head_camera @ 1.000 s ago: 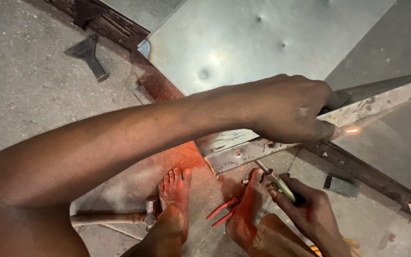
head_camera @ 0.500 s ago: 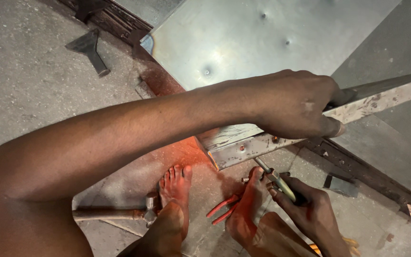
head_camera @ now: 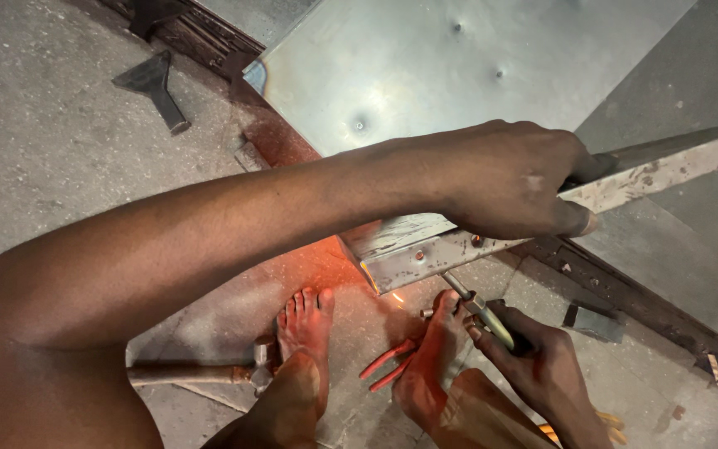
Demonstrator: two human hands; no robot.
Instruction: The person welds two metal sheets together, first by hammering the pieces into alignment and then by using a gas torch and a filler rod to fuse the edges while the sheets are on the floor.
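Both grips are closed in the head view, the only view we have. Our left hand [head_camera: 508,179] wraps down over a long angle-iron bar [head_camera: 666,170], pressing it against the edge of a grey sheet-metal panel [head_camera: 425,66]. Our right hand [head_camera: 542,366] is shut around a welding electrode holder [head_camera: 500,324], whose thin rod [head_camera: 456,287] points up at the near end of the bar, where an orange glow lights the concrete floor [head_camera: 51,158] and our bare feet.

To do this tack well, we judge that the left hand should keep the bar flat and unmoving on the panel edge, fingers well back from the hot spot. The right should hold a short, steady arc at the joint (a wrist braced on the knee would help). Toes sit near the sparks, and so do the red-handled pliers [head_camera: 388,362] lying between the feet.

Much is hidden. Our left forearm crosses the frame and covers the seam where bar meets panel. We cannot tell whether the rod tip touches the metal. A hammer [head_camera: 201,374] lies by the left foot, its head half masked by the leg. A dark wedge-shaped tool [head_camera: 153,87] rests on the floor at upper left, hard to identify. The rusty frame rail [head_camera: 633,295] runs out of view.
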